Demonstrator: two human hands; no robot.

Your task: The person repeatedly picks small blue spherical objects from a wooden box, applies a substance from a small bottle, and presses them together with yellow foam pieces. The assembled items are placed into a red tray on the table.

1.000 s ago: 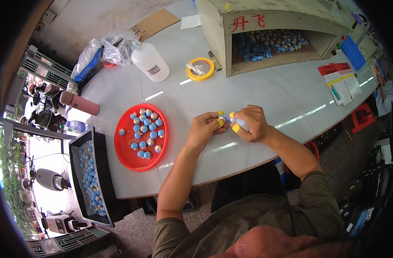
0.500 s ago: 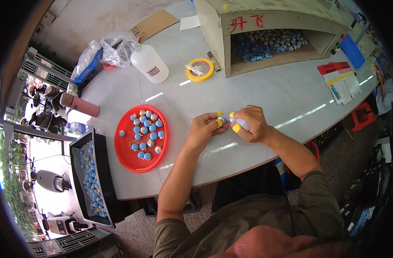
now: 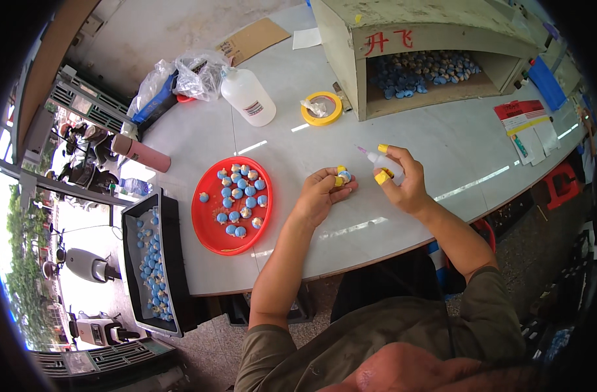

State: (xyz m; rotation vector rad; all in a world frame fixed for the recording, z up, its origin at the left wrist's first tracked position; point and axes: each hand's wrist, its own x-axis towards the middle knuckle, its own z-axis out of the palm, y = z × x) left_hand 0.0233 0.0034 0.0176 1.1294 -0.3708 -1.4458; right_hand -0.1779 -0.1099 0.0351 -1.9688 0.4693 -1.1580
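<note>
1. Squeeze bottle has pulled clear, two o'clock from the blue ball, clasped in my right hand.
2. My left hand pinches that ball, three o'clock from the red tray.
3. I'd best grip lightly, nozzle kept clear.

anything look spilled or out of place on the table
Nothing looks spilled. Slightly odd: one blue piece lies near the left edge of the red tray, apart from the others, and crumpled white material lies over part of the yellow tape roll.
</note>
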